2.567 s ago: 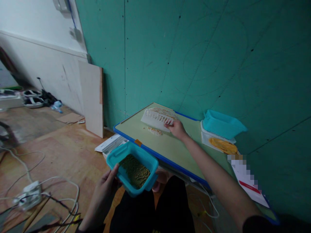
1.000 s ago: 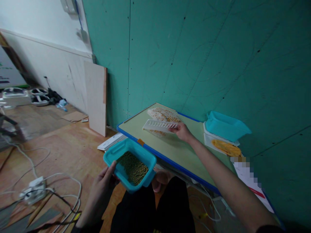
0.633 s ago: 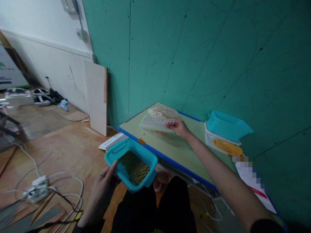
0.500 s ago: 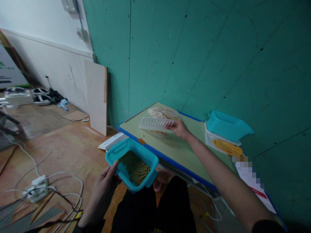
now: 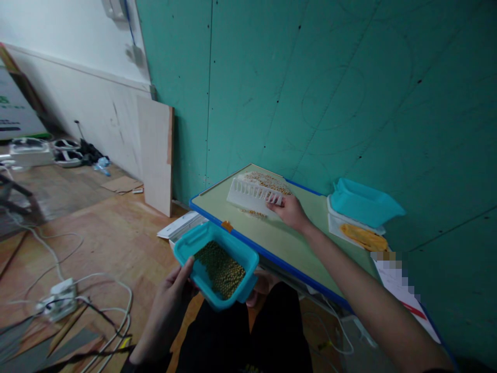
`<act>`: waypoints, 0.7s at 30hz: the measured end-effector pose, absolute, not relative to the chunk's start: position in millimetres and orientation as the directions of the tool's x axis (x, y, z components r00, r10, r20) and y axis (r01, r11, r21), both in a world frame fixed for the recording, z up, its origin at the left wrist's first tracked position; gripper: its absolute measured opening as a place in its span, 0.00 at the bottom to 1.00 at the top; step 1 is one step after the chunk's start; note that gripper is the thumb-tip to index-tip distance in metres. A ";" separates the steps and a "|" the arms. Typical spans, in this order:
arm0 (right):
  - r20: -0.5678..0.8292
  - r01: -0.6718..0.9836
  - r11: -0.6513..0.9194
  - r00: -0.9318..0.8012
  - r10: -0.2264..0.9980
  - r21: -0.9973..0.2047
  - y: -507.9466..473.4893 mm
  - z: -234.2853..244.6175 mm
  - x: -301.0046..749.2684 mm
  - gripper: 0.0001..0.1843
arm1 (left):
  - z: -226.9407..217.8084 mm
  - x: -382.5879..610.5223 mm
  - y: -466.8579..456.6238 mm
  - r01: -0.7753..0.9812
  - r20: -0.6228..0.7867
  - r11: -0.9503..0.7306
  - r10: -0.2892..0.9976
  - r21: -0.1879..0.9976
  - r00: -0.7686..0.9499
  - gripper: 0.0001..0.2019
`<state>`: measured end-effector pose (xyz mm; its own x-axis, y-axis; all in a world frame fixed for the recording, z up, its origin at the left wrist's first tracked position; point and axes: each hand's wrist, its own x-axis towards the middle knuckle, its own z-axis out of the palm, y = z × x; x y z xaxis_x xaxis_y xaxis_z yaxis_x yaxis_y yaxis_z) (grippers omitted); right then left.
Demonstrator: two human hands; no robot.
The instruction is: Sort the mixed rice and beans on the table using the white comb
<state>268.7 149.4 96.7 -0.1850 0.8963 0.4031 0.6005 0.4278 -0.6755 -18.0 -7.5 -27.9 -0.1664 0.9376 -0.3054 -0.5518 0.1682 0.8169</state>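
My left hand (image 5: 174, 292) grips the near-left rim of a turquoise plastic tub (image 5: 248, 287), held tilted below the table's front edge. Inside lie small greenish-brown beans or grains (image 5: 223, 272), heaped towards its right end. Over the table, my right hand (image 5: 289, 210) pinches the right end of a white slotted plastic plate (image 5: 248, 196), its row of slots along the upper edge. Behind the plate spreads a patch of pale and tan grains (image 5: 267, 181). A smaller strip of grains (image 5: 254, 213) shows just in front of its lower edge.
The pale green tabletop (image 5: 310, 248) has a blue edge and meets a green wall. At its right sit another turquoise tub (image 5: 361, 202), a yellow cloth-like item (image 5: 365, 237) and white printed paper (image 5: 404, 295). A power strip (image 5: 60, 300) and cables lie on the floor at left.
The white slotted plate has turned so more of its slotted face shows, shifting slightly right. My left hand and the tub have moved a little to the right.
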 end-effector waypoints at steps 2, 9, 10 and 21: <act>0.414 0.660 0.393 -0.134 0.901 -0.641 140.7 98.6 265.6 0.08 | -29.2 -17.4 -7.8 -0.549 -0.312 0.173 0.935 0.818 -0.169 0.18; 0.379 0.728 0.313 -0.079 0.922 -0.610 124.6 96.1 257.0 0.10 | -28.3 -14.9 -9.2 -0.552 -0.303 0.172 0.940 0.816 -0.156 0.19; 0.370 0.721 0.313 -0.083 0.925 -0.618 123.8 96.0 255.9 0.10 | -27.5 -14.9 -9.2 -0.552 -0.301 0.175 0.942 0.815 -0.147 0.19; 0.333 0.678 0.331 -0.133 0.934 -0.657 114.6 95.9 246.7 0.13 | -18.8 -13.1 -12.0 -0.554 -0.302 0.159 0.937 0.817 -0.177 0.18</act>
